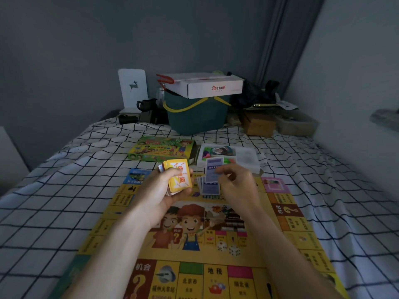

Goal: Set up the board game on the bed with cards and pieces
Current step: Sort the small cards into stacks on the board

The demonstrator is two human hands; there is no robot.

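Observation:
The yellow game board [194, 266] lies flat on the checked bed sheet. My left hand [166, 190] grips a stack of cards [179, 176] with a yellow card on top, held above the board's far half. My right hand [235, 184] pinches a single blue card [212, 169] just right of the stack. Below it a small fanned pile of blue cards [208, 187] lies on the board. Two white dice [228, 249] sit on the board near its middle.
The green game box [162, 149] and a white tray of pieces [228, 156] lie beyond the board. A teal basket [197, 115] with a white carton on top, a cardboard box [259, 124] and clutter line the wall. A wall runs along the right.

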